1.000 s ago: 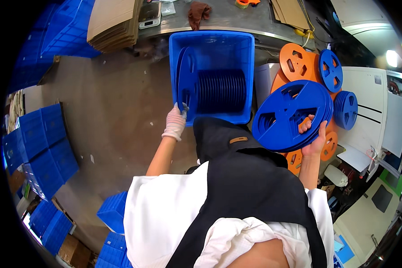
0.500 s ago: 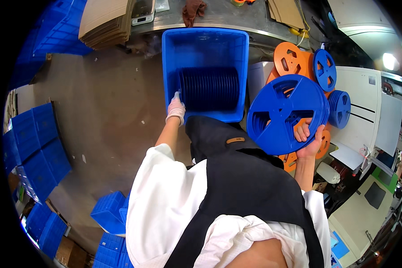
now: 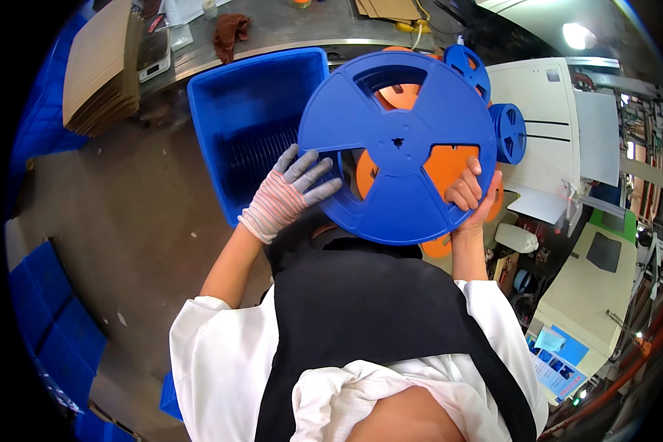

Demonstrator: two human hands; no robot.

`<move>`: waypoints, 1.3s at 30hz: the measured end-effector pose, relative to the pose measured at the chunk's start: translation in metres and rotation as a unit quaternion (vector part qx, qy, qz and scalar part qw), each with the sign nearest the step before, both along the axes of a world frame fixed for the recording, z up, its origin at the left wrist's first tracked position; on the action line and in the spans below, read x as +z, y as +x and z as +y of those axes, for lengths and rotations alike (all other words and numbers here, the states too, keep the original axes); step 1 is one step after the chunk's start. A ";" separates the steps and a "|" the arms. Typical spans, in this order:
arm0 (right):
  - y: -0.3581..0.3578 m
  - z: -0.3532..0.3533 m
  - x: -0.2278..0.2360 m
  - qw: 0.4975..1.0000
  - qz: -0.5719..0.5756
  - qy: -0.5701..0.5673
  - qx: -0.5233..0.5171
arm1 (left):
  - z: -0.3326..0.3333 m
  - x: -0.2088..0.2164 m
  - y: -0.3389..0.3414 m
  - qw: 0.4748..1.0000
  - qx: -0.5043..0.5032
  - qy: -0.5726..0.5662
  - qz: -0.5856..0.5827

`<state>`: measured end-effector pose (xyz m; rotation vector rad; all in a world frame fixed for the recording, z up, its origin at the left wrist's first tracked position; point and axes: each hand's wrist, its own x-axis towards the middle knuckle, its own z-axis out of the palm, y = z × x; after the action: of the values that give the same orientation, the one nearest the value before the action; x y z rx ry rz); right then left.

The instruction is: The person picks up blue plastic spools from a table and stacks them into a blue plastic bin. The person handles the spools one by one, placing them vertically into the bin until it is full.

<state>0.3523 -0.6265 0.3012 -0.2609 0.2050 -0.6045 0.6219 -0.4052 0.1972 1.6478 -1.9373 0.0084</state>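
A large blue plastic reel [image 3: 412, 129] with wedge-shaped cutouts faces me above my apron. The earlier frame shows it as the front of a stack. Fingers of my bare right hand [image 3: 475, 195] hook through the lower right cutout and close round its rim. At its left edge, my left hand [image 3: 291, 188], in a striped knit glove, has its fingers spread; whether they touch the rim I cannot tell. Behind that hand, a deep blue bin [image 3: 258, 88] contains a row of dark blue reels [image 3: 250, 155] on edge, partly hidden by the held reel.
Beyond the bin runs a metal worktable [image 3: 295, 29] with a brown cloth [image 3: 230, 35] and a scale [image 3: 155, 65]. Stacked cardboard [image 3: 99, 70] stands left. Orange reels [image 3: 367, 173], smaller blue reels [image 3: 508, 132] and a white cabinet [image 3: 538, 99] are right. Blue crates [image 3: 59, 309] line the lower left.
My left hand has come out of the bin to the held reel and spread its fingers. My right hand has brought the reel left and upward, turning it to face me. The view has shifted right.
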 end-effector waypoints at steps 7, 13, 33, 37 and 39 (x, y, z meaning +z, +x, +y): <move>0.013 -0.001 0.001 0.999 -0.018 0.011 0.026 | -0.002 0.009 -0.007 0.999 -0.032 -0.010 -0.027; 0.006 -0.008 -0.008 0.997 -0.039 -0.011 0.061 | 0.008 0.014 -0.008 1.000 -0.022 -0.016 0.007; 0.005 -0.012 -0.022 0.933 0.340 -0.113 -0.027 | 0.105 -0.036 -0.005 0.396 0.132 0.045 0.907; 0.009 -0.009 -0.025 0.936 0.336 -0.106 -0.019 | 0.106 -0.030 -0.003 0.429 0.200 0.043 0.880; 0.012 -0.008 -0.025 0.933 0.342 -0.108 -0.012 | 0.111 -0.050 0.003 0.504 0.248 0.065 0.825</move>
<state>0.3642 -0.6347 0.2761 -0.6815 0.8180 -0.5415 0.6252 -0.2938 0.1476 1.1409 0.0663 -1.0736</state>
